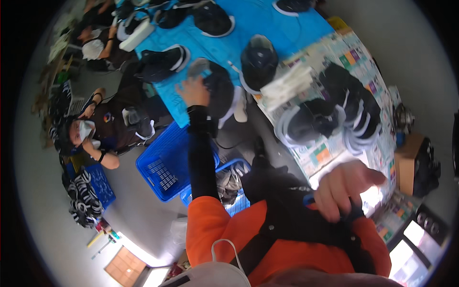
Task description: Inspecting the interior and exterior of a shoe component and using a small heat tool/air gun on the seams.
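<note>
My left hand [195,92] reaches out to a black sneaker [219,88] with a white sole, at the edge of the blue-covered table. Its fingers close on the side of that sneaker, near the opening, and are slightly blurred. Beside the sole hangs a pale, sole-shaped piece [241,105]. Close to my body, at the right, is my right hand [343,187]. Its fingers are loosely bent and apart, with no object visible in them. Nearest to it are black shoes with white soles [311,122] on the paper-covered table part.
More black sneakers [213,20] stand on the blue cover [189,40]. A blurred white bundle [287,87] lies on the printed paper. Blue baskets [165,160] stand below, left of my legs. Another person [117,112] works at the left with a shoe; others are farther back. A cardboard box [410,162] stands right.
</note>
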Demonstrator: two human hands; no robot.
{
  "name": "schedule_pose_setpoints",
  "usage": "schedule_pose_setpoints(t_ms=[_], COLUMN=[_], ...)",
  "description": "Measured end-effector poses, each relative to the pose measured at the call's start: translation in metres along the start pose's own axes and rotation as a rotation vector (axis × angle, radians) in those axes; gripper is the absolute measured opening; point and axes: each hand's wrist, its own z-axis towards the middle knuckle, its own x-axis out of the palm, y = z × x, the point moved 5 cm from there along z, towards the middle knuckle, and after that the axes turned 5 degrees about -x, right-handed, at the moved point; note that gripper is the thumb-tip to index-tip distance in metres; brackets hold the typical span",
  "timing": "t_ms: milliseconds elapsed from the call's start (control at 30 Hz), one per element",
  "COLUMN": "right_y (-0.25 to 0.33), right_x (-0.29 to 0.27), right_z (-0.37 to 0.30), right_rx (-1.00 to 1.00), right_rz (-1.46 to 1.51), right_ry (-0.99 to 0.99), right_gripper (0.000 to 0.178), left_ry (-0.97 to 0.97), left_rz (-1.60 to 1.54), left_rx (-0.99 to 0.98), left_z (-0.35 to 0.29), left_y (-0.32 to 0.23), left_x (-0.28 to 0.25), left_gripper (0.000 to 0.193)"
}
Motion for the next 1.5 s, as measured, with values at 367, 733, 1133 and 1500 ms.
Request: schedule_pose_setpoints(t_ms=[367,733,1133,1500], right_y=[-0.005,0.023,0.047,0.038], right_x=[-0.041,-0.082,-0.097,-0.106], right_z=[-0.035,-0.078,-0.107,-0.107], right_rx=[0.642,0.529,0.376,0.427], right_rz=[-0.434,-0.706,-0.733,-0.683], right_ry=[-0.22,-0.818,-0.934,-0.879], right_gripper=[0.073,0.042,0.034,0.029], left_ry=[0.303,-0.044,-0.043,0.345], left_rz=[0.109,-0.271,-0.244,-0.102], left_rx=[-0.197,0.313,0.303,-0.012], left_z=[-0.007,0.071,0.098,0.074], left_y=[0.164,-0.141,-0.199,-0.036], left_x=[0.052,0.073,0.033,0.071], left_gripper=[0.044,0.049,0.019,0.047])
